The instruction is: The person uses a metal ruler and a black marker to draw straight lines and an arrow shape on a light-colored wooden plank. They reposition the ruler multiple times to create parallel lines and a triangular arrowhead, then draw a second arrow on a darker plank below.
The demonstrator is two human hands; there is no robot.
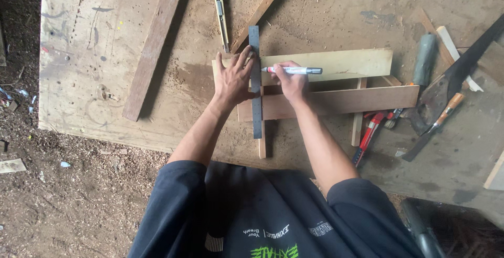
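Note:
My left hand (pixel 234 78) lies flat with spread fingers on a dark metal ruler (pixel 255 106), pressing it across a pale wooden board (pixel 346 62) and a brown board (pixel 362 100) just in front of it. My right hand (pixel 291 83) grips a white marker (pixel 294 70) with a red tip and black cap end. The marker's tip touches the pale board right beside the ruler's edge. Both boards rest on thin wooden strips (pixel 358 127) laid on a large plywood sheet (pixel 94 53).
A yellow and black utility knife (pixel 221 16) lies beyond the ruler. A long brown plank (pixel 155 43) lies at the left. To the right are a red-handled tool (pixel 367 134), a grey-green cylinder (pixel 424 58), a saw (pixel 467 64) and a wooden-handled tool (pixel 436 124). Dirt and sawdust cover the ground at left.

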